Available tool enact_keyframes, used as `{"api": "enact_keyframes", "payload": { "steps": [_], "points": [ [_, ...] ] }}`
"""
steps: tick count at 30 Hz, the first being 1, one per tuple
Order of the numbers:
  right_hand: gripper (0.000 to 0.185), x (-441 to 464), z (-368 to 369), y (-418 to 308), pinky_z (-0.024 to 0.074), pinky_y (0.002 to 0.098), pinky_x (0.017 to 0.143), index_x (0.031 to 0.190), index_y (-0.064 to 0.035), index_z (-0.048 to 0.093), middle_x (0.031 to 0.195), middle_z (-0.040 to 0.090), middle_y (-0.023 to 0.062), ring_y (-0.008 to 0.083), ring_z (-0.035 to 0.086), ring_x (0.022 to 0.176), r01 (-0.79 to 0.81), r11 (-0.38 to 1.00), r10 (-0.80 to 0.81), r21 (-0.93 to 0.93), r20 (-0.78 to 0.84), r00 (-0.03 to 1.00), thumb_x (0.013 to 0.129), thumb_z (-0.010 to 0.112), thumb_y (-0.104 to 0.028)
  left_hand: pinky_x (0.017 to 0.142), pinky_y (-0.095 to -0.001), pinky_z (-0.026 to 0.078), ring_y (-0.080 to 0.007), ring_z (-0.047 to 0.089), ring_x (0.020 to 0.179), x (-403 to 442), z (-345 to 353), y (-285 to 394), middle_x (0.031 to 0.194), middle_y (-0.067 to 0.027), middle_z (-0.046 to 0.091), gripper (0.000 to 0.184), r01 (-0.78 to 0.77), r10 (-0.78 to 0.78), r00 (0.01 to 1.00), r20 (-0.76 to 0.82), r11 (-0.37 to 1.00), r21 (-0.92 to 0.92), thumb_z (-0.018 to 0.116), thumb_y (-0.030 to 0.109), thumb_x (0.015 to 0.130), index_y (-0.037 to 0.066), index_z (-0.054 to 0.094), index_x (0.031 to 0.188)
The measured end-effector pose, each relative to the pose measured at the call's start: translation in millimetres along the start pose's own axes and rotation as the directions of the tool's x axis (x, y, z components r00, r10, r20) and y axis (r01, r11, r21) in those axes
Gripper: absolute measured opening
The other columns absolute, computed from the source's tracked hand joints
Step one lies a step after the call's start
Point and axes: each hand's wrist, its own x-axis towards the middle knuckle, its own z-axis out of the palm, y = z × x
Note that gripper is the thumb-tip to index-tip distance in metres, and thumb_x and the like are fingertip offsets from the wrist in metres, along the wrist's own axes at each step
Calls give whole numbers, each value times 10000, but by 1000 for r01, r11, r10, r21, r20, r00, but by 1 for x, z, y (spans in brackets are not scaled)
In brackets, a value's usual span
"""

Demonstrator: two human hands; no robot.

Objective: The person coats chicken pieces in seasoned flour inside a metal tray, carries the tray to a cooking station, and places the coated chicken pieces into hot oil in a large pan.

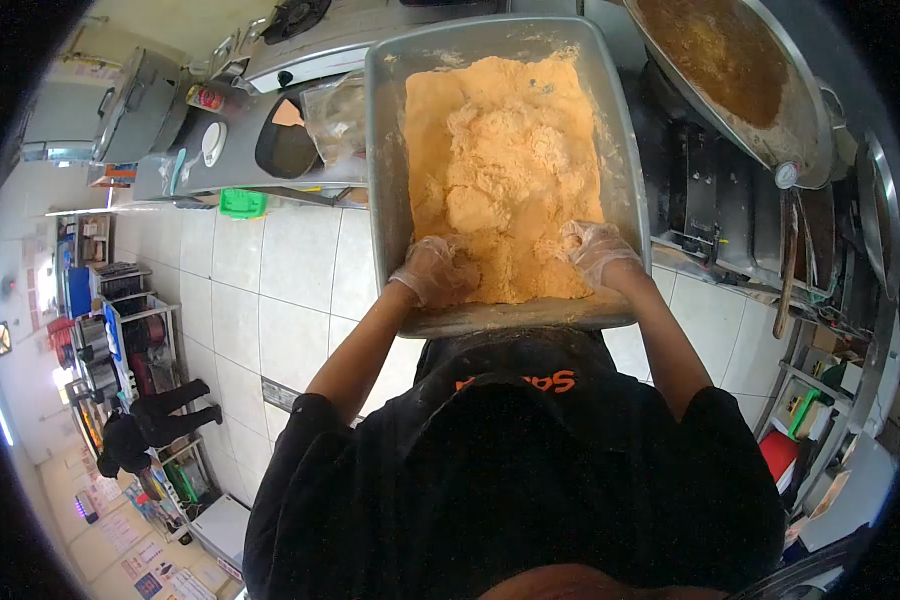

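A deep grey tub holds orange-tinted breading flour, with lumpy, flour-coated pieces heaped in the middle. What lies under the coating cannot be made out. Both hands wear clear plastic gloves dusted with flour. My left hand is at the near left corner, its fingers sunk in the flour and mostly hidden. Against the near right wall, my right hand has its fingers curled down into the flour by a coated clump; whatever they hold is hidden.
A wide pan of brown liquid with a dial thermometer stands at the upper right. The counter at left carries a dark container and a plastic bag. Another person stands by distant shelves. White tiles cover the floor.
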Motion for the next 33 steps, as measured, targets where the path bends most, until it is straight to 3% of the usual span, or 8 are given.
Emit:
{"api": "enact_keyframes", "payload": {
  "steps": [3,9,12,14,18,20,26,33],
  "points": [
    [450,-1,5,1,441,404,916,1215,-19,533,1118,590,243,345,570,1046,63,992,-48,109,-139,989,867,554,-304,798,-388,481,-307,588,953,4,22,-21,994,-162,624,424,115,-144,967,209,983,145,683,300,718,102,595,1083],
    [475,-14,-21,-22,456,402,877,1191,-18,540,1089,598,238,359,581,1005,-3,970,11,244,-32,999,867,565,-364,783,-374,481,-292,587,926,-15,55,-40,955,-159,607,347,50,-27,998,-52,848,527,560,159,799,61,548,1131],
    [485,-10,-17,-20,467,399,841,1167,-14,549,1040,621,226,359,596,962,16,983,-5,185,-64,998,854,588,-383,784,-399,485,-333,609,908,0,49,-40,951,-147,624,299,253,-283,942,182,952,169,500,100,808,24,561,1092],
    [482,-10,-16,-18,470,398,822,1146,-15,555,1016,628,222,362,600,942,29,971,-7,238,-89,996,848,598,-391,718,-373,488,-269,610,877,0,44,-33,893,-114,602,362,-86,-159,947,278,709,700,470,81,830,14,469,1185],
    [446,-14,-13,-19,472,396,778,1053,-19,575,947,638,216,366,605,886,87,950,-25,300,-203,979,833,620,-404,692,-388,489,-284,618,831,-9,61,-42,853,-133,609,294,-37,36,999,13,815,578,455,110,849,11,500,1121],
    [439,-10,-13,-22,473,401,762,1022,-20,577,921,638,217,366,607,866,36,958,18,284,-185,983,827,628,-409,699,-404,491,-306,617,815,-2,42,-27,842,-164,619,222,108,-136,988,79,952,286,458,150,859,31,558,1017],
    [442,-19,-28,-28,475,424,709,983,-25,563,837,630,219,370,609,792,-36,952,98,303,-191,977,805,653,-419,697,-411,495,-309,623,789,-2,10,-11,807,-146,641,235,285,-328,941,89,903,320,492,265,869,74,627,843],
    [484,-42,-65,-48,492,377,680,1093,-19,550,853,644,193,298,612,722,-41,970,80,240,-155,985,812,652,-400,674,-399,496,-292,632,767,-12,-34,11,778,-137,630,316,50,-57,998,25,971,234,618,387,807,73,617,845]
  ]
}}
